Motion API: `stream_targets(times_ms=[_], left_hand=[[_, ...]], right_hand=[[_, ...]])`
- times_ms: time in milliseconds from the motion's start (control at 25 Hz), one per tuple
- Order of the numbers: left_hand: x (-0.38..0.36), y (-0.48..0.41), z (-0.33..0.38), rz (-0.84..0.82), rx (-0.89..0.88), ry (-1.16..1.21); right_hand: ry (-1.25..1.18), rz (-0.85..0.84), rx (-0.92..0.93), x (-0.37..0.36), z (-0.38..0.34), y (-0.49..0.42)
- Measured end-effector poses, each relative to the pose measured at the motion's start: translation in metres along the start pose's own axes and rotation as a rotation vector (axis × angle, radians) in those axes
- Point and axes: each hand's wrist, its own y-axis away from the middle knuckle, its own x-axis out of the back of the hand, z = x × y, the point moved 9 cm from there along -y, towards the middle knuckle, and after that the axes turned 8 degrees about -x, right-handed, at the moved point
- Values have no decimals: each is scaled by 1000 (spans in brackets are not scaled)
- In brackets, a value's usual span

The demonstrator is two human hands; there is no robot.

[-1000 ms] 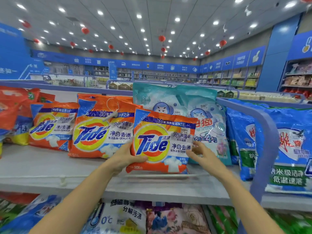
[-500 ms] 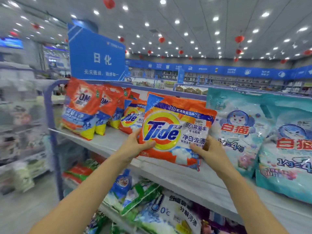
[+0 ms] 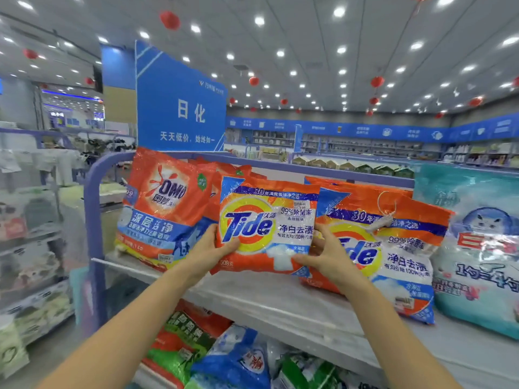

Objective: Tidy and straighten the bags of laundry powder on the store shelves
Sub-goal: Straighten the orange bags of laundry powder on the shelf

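OMO bag [image 3: 165, 209]: stands at the left end of the upper shelf, leaning back, face to the aisle, just beside the held bag's left edge.
Left hand [image 3: 209, 248]: grips the left edge of the small Tide bag, thumb laid on the front print; the fingers are behind the bag and hidden.
Small Tide bag [image 3: 266, 228]: centre of the frame, held between both hands, face forward, print reading level. Its lower edge is close over the shelf board [image 3: 280, 299]; whether it touches cannot be told.
Right hand [image 3: 327, 252]: pinches the lower right edge of the same bag, thumb along the bottom, fingers curled up the side.
Larger Tide bag [image 3: 393, 248]: right of centre, leaning back, partly behind the right hand, top corner tucked behind the held bag.
White-cat bag [image 3: 483, 248]: pale teal, at the right edge of the frame, touching the larger Tide bag.
Key relation: the slot for the held bag lies straight behind it, away from the person, between the OMO bag and the larger Tide bag. More orange bags show there.
Nearer hand: neither; one is on each side, level.
Likely next need: a straight push back, then setting the base square.
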Motion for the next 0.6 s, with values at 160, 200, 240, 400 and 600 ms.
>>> stream_targets(times_ms=[160,200,240,400,600], left_hand=[[15,-38,-23,-105,-5,-47],[17,-46,-31,-102,10,-52],[21,-53,-40,-94,29,-61],[21,-74,-59,-52,78,-80],[4,-81,-66,-119,119,-39]], right_hand=[[79,132,-47,-25,16,-15],[108,159,-65,-29,18,-16],[123,176,-80,-34,20,-19],[216,222,-102,-43,21,-28],[317,282,-210,-41,34,-30]])
